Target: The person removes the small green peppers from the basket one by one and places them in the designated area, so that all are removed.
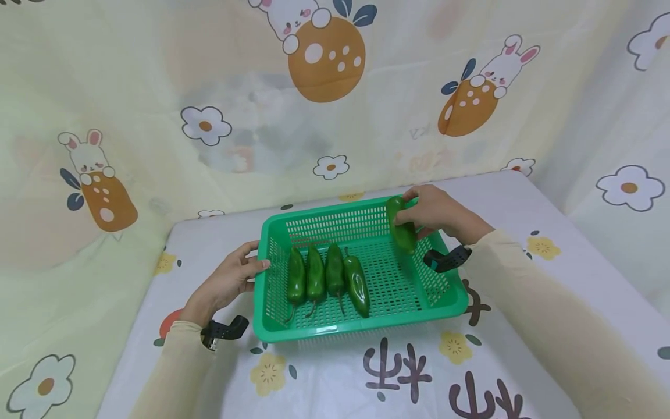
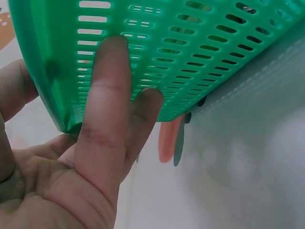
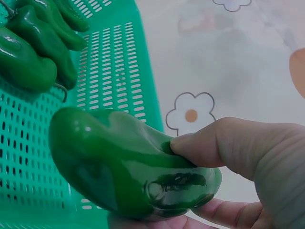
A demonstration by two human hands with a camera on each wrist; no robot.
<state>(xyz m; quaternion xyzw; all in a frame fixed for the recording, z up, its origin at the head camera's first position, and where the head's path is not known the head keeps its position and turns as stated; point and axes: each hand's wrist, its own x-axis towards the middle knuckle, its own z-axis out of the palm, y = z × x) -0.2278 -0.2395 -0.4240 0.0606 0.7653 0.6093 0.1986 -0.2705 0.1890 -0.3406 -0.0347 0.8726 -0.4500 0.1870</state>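
Observation:
A green plastic basket with slotted walls is tilted up somewhat above the table. Several glossy green chili peppers lie side by side in its left half. My left hand holds the basket's left end, thumb at the rim; in the left wrist view its fingers support the slotted outside. Over the basket's far right corner, my right hand grips another green pepper between thumb and fingers. The right wrist view shows that pepper close up, its far end pointing toward the basket.
A pale printed cloth covers the table. Behind it hangs a cloth wall with rabbits and flowers, close to the basket's far side. Black camera mounts sit on both wrists, the right one over the basket's right rim.

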